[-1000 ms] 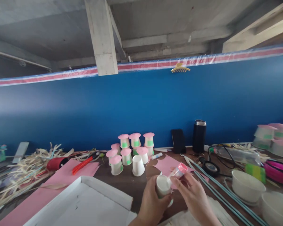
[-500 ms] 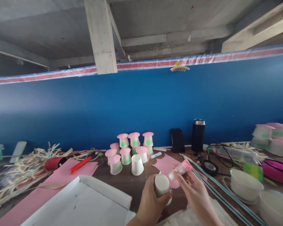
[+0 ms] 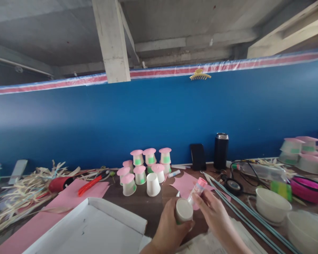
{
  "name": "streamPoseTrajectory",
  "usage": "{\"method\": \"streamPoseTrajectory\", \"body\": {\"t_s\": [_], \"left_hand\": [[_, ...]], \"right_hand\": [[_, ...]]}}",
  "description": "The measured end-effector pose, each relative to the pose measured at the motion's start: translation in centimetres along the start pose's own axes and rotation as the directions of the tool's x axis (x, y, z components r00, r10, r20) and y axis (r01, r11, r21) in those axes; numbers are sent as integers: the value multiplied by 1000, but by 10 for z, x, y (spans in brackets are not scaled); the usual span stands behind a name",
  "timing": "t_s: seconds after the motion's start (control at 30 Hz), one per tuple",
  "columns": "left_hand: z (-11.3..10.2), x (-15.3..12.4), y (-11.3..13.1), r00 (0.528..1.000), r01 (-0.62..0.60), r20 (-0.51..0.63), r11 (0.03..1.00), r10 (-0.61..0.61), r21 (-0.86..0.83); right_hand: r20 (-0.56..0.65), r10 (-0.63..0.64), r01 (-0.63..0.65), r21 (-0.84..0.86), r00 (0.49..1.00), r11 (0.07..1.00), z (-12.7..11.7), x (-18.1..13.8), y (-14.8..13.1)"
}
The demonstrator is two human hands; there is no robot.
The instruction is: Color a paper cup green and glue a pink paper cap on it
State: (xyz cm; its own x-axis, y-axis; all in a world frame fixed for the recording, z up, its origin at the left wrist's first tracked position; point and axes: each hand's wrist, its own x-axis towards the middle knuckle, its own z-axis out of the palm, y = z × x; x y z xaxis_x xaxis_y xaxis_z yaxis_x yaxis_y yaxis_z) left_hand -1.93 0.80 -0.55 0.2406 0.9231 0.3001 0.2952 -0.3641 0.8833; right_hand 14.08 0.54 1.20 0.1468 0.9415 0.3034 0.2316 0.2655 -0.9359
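Note:
My left hand is wrapped round a white paper cup, held upside down with its base facing up. In my right hand, thumb and fingers pinch a glue stick with a pink end. It tilts so that its lower end is at the cup's far right edge; whether it touches I cannot tell. Beyond my hands, several upturned cups with pink paper discs stand grouped, some stacked. A plain white cup stands in front of them. Cut pink paper lies behind the glue stick.
A white box lid lies at left, beside pink sheets, red-handled scissors and pale strips. A phone and black flask stand at the back. Blue-grey rods and white bowls lie right.
The glue stick has swung more upright, and its lower end has come down to the cup's edge. The cup has shifted slightly right and down in my left hand.

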Motion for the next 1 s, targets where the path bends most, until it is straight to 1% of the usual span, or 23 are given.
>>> {"method": "streamPoseTrajectory", "body": {"t_s": [0.1,0.23,0.37,0.47,0.53,0.7,0.83,0.93,1.0], "left_hand": [[-1,-1,1,1000,-15,14,999,15,-30],[0,-2,1,999,-28,33,998,30,-55],[1,-3,1,998,-14,53,999,17,-52],[0,-4,1,995,-31,93,999,35,-37],[0,-4,0,993,-40,112,999,44,-33],[-1,-4,1,988,-42,147,996,54,-85],[-2,-4,2,984,-59,157,988,82,-145],[-3,-3,2,983,-114,129,988,127,-107],[-4,-2,0,983,-128,125,990,135,-64]], "right_hand": [[-28,9,-9,-8,1000,1000,-2,2,5],[-53,-3,5,39,999,999,-3,3,7],[-14,-28,29,81,1000,996,-3,2,2],[34,-41,39,57,999,998,-2,-2,-3],[42,-41,40,29,998,999,-1,-4,-5],[-11,-13,12,-19,1000,1000,-1,-2,-4],[-57,-9,9,9,998,1000,-3,2,-3],[-82,-5,9,48,997,999,-4,3,-3],[-91,8,-2,62,996,998,-4,3,-2]]}}
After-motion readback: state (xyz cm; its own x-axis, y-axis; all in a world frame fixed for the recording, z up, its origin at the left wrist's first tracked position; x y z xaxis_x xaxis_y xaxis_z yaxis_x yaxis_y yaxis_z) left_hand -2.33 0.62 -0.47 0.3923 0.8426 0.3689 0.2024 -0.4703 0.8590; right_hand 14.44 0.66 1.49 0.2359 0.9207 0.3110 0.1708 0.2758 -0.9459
